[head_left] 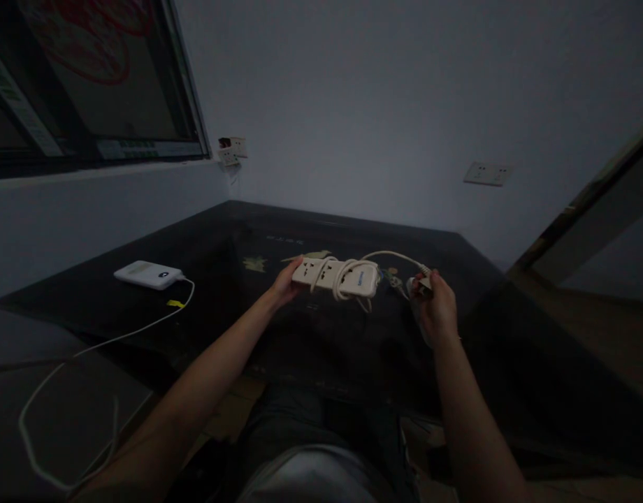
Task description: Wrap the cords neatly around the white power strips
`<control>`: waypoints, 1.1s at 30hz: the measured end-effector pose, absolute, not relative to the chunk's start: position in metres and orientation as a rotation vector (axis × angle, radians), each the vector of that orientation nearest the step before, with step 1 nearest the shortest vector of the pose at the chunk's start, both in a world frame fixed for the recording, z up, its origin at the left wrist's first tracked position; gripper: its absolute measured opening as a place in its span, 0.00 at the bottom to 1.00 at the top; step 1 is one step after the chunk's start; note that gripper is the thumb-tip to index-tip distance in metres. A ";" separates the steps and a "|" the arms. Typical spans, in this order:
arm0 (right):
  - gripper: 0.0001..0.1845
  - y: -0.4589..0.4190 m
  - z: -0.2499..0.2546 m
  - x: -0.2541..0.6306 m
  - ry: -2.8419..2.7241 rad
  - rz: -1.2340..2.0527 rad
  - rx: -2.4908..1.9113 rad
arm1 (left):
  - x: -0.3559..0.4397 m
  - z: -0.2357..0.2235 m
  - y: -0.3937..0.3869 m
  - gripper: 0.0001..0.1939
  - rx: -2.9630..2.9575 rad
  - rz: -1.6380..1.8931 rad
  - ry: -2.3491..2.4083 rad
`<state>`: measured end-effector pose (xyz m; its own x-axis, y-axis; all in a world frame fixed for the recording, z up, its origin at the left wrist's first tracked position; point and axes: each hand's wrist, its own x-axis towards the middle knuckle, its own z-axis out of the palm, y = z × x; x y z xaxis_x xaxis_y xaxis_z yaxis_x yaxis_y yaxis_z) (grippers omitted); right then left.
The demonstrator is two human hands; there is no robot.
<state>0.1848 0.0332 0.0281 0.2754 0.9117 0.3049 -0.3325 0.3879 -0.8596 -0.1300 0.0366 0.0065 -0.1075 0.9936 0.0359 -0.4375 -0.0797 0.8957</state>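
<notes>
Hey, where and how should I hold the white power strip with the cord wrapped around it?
Probably best to take the power strip by its left end, from the left side, across its narrow width. That end is bare, while the cord loops around the middle and right part. The left hand is at that end.

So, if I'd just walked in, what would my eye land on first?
Probably the pale power strip, its cord wrapped around it, held by one end in the person's left grip over the dark table; the right grip holds what looks like its plug. Next come the white device with a cable at the table's left, and the red design on the window at upper left.
</notes>
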 end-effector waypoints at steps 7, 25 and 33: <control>0.18 0.024 0.027 0.178 -1.309 1.180 -0.906 | -0.133 0.006 0.044 0.18 0.672 1.671 0.806; 0.22 -0.004 0.036 0.166 -1.814 1.623 -0.619 | -0.131 -0.020 0.055 0.17 1.101 1.792 1.290; 0.24 -0.002 0.048 0.169 -1.296 1.364 -0.496 | -0.131 -0.026 0.058 0.15 1.284 1.711 1.285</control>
<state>0.1692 -0.0023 0.0476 -0.2779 0.8841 0.3757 -0.4205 0.2397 -0.8750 -0.1315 0.0576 -0.0263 -0.3224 0.8893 0.3245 0.0638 -0.3216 0.9447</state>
